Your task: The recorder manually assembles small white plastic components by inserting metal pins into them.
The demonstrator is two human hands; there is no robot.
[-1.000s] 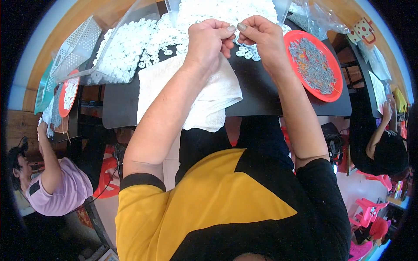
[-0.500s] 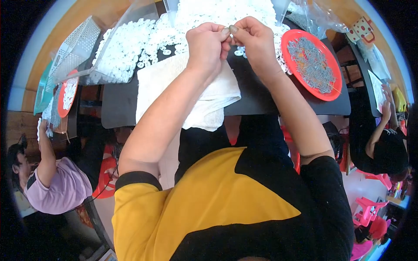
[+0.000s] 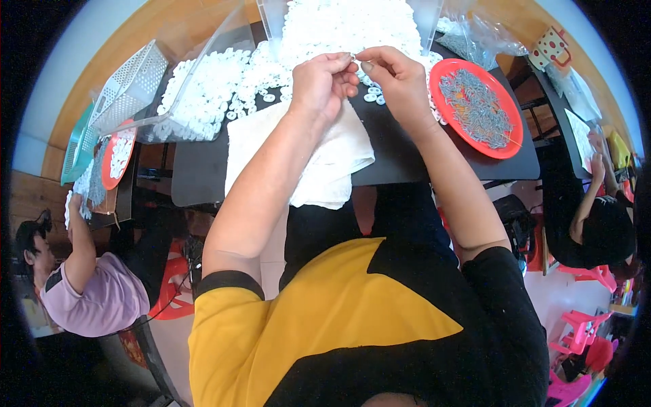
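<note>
My left hand [image 3: 320, 83] is closed, its thumb and forefinger pinching something tiny and pale whose kind I cannot make out. Against that same spot rests the forefinger of my right hand [image 3: 401, 80]; its thumb sits slightly lower and the other fingers curl in. Both hands hover over the near edge of a heap of small round white plastic pieces [image 3: 247, 93] with holes. A folded white cloth [image 3: 332, 152] lies under my left forearm. Right of my right hand stands a red plate [image 3: 502, 144] holding many thin grey metal pieces [image 3: 476, 112], perhaps screws or nails.
Clear plastic bins [image 3: 203, 57] of white pieces stand at the back of the black table [image 3: 200, 173]. Far right are plastic bags [image 3: 478, 37] and a dotted mug [image 3: 550, 49]. A person in a lilac shirt [image 3: 102, 298] works at left beside baskets [image 3: 129, 85]; another sits at right.
Both hands are slightly lower in the picture, and the right thumb and forefinger have spread a little. The whole view has shifted, with the cloth and left bin appearing farther right.
</note>
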